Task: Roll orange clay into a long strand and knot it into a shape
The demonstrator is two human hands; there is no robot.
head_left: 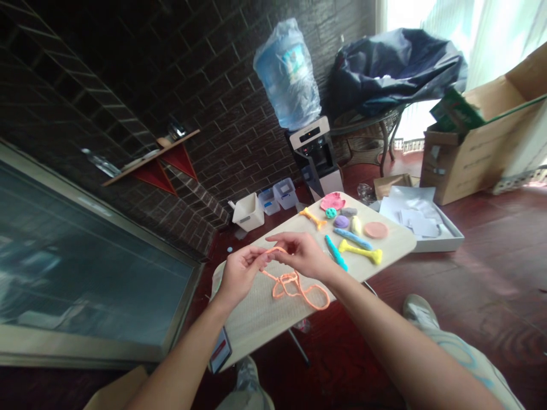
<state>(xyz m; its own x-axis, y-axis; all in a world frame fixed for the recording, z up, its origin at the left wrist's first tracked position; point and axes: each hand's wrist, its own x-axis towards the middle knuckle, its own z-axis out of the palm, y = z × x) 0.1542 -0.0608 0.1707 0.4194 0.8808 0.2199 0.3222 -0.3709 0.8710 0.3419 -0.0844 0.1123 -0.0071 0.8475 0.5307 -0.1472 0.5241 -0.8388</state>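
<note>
Over the small folding table [252, 319], my left hand [243, 272] and my right hand [301, 253] pinch a thin orange cord [317, 306] between their fingertips. The cord arches between the two hands, and the rest of it lies in loose loops on the tabletop below. Just right of my right hand are a teal stick [336, 253], a blue stick [352, 238] and a yellow bone-shaped piece [361, 251]. Beyond it lies an orange bone-shaped piece [313, 218].
Farther along the table are a pink ragged piece [332, 201], a purple lump [341, 221] and a flat peach disc [376, 230]. A phone-like object [220, 350] lies at the near left edge. A water dispenser [314, 151], an open white box [431, 228] and a carton [478, 148] stand beyond.
</note>
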